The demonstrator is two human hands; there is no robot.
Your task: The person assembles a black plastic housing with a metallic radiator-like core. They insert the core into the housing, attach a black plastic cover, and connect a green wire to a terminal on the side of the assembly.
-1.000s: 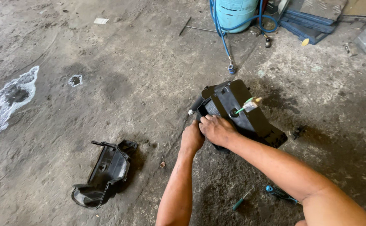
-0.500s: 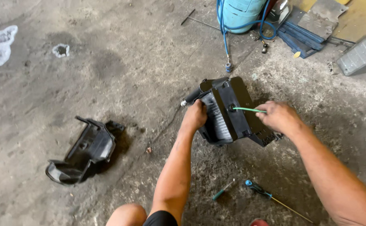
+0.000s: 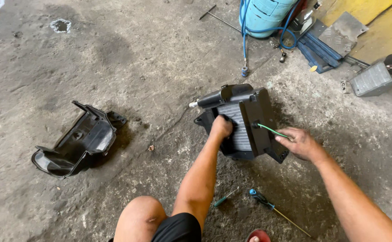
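Black housing [image 3: 245, 123] sits centre frame on the concrete floor [image 3: 137, 58]. Left hand [image 3: 221, 127] grips its finned face, fingers curled tight; right hand [image 3: 299, 143] pinches a green-handled screwdriver [image 3: 272, 131] set into its side. Another black cover [image 3: 77, 141] lies at left.

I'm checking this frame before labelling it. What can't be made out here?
- Head view: the left hand covers part of the black housing and its grip point.
- The green tool's handle is hidden inside the right hand.
- The blue cylinder is cut off by the top edge.
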